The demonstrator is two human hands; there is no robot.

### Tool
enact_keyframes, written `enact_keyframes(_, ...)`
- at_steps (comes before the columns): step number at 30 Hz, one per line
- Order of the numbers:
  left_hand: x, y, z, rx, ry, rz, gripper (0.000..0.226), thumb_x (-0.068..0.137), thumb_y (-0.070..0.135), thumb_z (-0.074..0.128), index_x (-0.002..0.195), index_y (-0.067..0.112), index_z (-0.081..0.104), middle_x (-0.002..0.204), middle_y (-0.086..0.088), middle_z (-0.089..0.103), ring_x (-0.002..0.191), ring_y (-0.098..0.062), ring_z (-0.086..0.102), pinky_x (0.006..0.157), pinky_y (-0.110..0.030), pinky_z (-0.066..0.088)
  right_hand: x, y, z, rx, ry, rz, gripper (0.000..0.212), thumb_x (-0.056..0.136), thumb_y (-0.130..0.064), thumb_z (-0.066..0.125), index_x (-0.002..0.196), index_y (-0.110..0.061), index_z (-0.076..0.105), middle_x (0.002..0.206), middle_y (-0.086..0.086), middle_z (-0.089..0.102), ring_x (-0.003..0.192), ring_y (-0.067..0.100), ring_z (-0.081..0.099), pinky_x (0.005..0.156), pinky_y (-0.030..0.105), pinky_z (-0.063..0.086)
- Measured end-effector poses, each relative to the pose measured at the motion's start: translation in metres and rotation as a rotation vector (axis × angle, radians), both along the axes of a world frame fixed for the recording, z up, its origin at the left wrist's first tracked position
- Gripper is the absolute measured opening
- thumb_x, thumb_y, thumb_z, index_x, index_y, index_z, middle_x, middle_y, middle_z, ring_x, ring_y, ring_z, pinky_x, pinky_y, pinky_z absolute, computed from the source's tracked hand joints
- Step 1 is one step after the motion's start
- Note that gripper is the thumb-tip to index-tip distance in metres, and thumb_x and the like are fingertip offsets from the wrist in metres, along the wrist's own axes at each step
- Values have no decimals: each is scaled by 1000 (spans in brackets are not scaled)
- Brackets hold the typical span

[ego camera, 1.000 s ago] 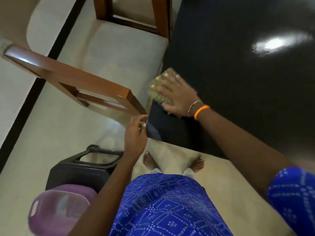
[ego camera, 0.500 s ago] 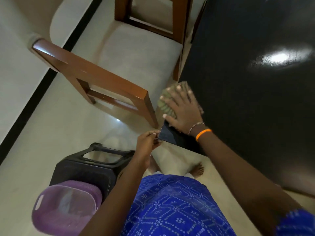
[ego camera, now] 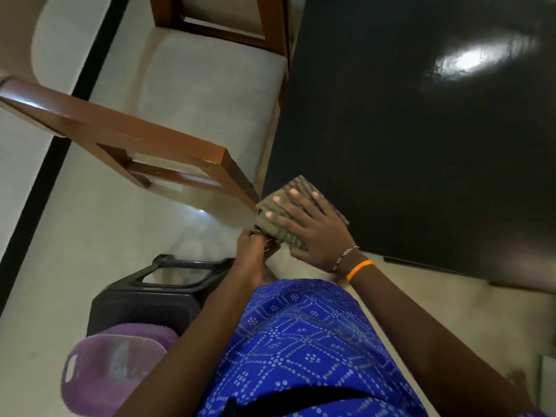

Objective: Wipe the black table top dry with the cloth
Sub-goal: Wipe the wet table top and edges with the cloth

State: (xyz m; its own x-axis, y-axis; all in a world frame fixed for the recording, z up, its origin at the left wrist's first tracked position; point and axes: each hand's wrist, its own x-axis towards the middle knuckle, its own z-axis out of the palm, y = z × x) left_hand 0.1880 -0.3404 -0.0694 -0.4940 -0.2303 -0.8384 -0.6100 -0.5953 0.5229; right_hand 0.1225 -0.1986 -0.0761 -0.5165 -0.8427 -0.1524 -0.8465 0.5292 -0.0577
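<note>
The glossy black table top [ego camera: 406,139] fills the upper right and shows a bright lamp glare. A folded olive striped cloth [ego camera: 278,216] lies over the table's near left corner. My right hand [ego camera: 313,230] presses flat on the cloth with the fingers spread, an orange band on its wrist. My left hand [ego camera: 255,251] sits just below the corner, pinching the cloth's lower edge from underneath.
A brown wooden chair [ego camera: 168,145] with a pale cushion stands close against the table's left side. A black plastic stool [ego camera: 156,293] and a purple tub [ego camera: 111,368] sit on the pale floor at lower left. My blue patterned garment fills the bottom.
My right hand slid the cloth along the left edge down to the near corner. My left hand moved from the corner's edge onto the cloth's hanging edge.
</note>
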Motion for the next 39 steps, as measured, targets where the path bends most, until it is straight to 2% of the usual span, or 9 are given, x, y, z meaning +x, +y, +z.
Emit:
enact_keyframes(4,1,6,-5,27,-47,-51,29,94,1,40,121,3,49,90,-8,65,82,-17,61,81,-27,49,-6,83,2,93,81,-10,82,74,-52,47,147,-33,16,154,3,23,143,28,12,116,47,3)
enact_keyframes(7,4,8,-9,33,-64,-123,23,96,7,39,114,8,53,90,-4,66,86,-16,60,86,-26,46,0,148,8,124,96,-147,86,75,-50,44,148,-35,2,153,4,19,143,28,11,116,49,6)
enact_keyframes(11,7,8,-15,34,-53,-143,22,95,9,38,111,10,54,91,-2,66,89,-17,59,83,-26,45,14,190,7,122,127,-341,83,76,-47,42,148,-34,4,152,7,22,142,30,14,116,50,7)
enact_keyframes(17,12,-2,-20,37,-40,-49,23,95,11,39,111,10,56,90,0,65,89,-15,59,74,-23,46,20,154,-2,29,186,-372,73,80,-44,45,146,-25,19,152,8,24,141,33,19,114,53,12)
enact_keyframes(22,24,-11,-23,96,-24,-4,18,96,15,39,95,19,56,91,1,62,82,-12,55,75,-22,43,22,51,-9,-60,232,-283,64,81,-42,50,141,-25,37,148,7,38,139,32,29,112,52,19)
enact_keyframes(28,40,-13,-21,63,-48,72,17,96,19,39,92,21,56,90,3,61,80,-11,54,72,-21,42,19,-56,-12,-143,215,-132,53,83,-33,56,134,-23,49,140,5,50,133,33,41,113,51,20)
enact_keyframes(31,50,0,-19,67,-75,106,18,97,20,38,92,20,55,89,3,60,76,-11,53,69,-21,42,16,-55,-7,-116,206,-57,59,76,-28,59,134,-24,48,140,4,50,132,31,42,110,49,28)
enact_keyframes(36,54,47,-13,47,-75,29,18,96,20,40,109,16,52,91,1,62,73,-12,55,67,-23,42,8,-4,-12,-115,235,66,64,76,-29,68,136,-22,46,141,7,49,131,31,44,109,46,31)
enact_keyframes(39,45,86,-5,26,-41,-85,17,95,22,43,103,19,57,95,1,64,81,-13,58,70,-24,44,5,60,-12,-126,265,47,51,85,-32,56,135,-24,47,140,5,50,131,29,44,109,44,30)
